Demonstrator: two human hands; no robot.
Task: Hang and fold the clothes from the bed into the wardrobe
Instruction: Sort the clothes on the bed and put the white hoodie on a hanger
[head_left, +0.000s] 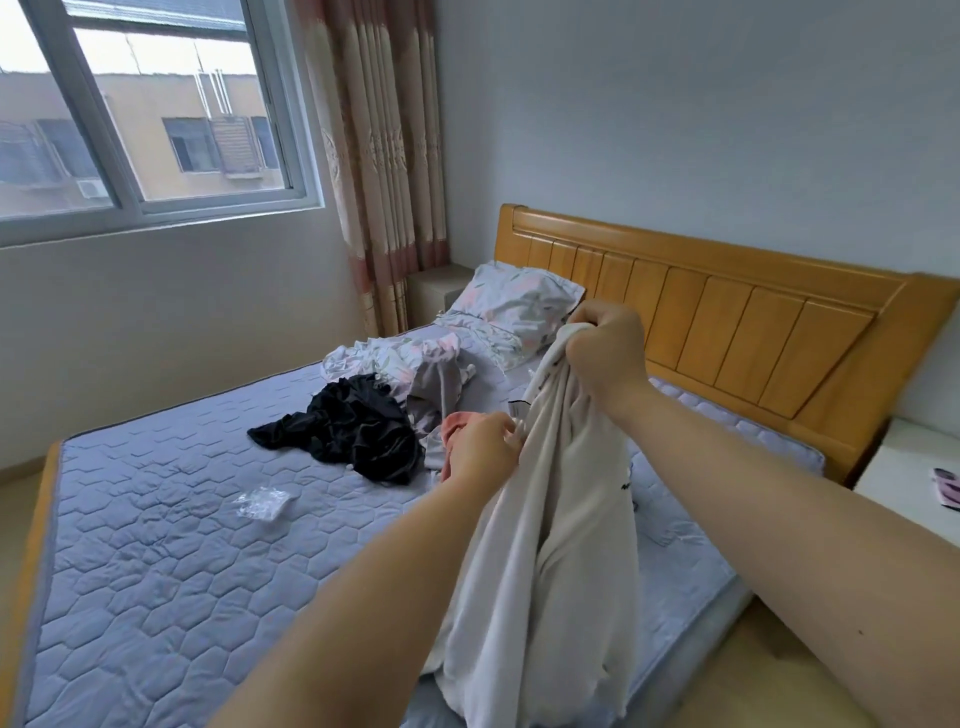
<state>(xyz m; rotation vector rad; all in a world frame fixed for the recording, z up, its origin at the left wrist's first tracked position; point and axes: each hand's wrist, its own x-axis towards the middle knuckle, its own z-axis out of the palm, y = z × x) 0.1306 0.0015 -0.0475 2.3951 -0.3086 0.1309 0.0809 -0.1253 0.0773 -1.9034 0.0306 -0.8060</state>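
A cream-white garment (550, 519) hangs bunched in front of me over the bed. My right hand (605, 345) grips its top edge, raised near the headboard. Lower and to the left, my left hand (480, 447) pinches the same garment at its side, close to a small label. On the blue quilted mattress (171, 519) behind lie a crumpled black garment (358, 428), a grey garment (434, 389), a bit of pink-orange cloth (454, 423) and a floral white piece (389, 356). The wardrobe is not in view.
A floral pillow (519, 306) lies against the wooden headboard (727, 322). A small clear plastic bag (265, 503) sits mid-mattress. A white bedside table (914, 467) stands at the right, another by the curtain (379, 156). The window (145, 104) is on the left wall.
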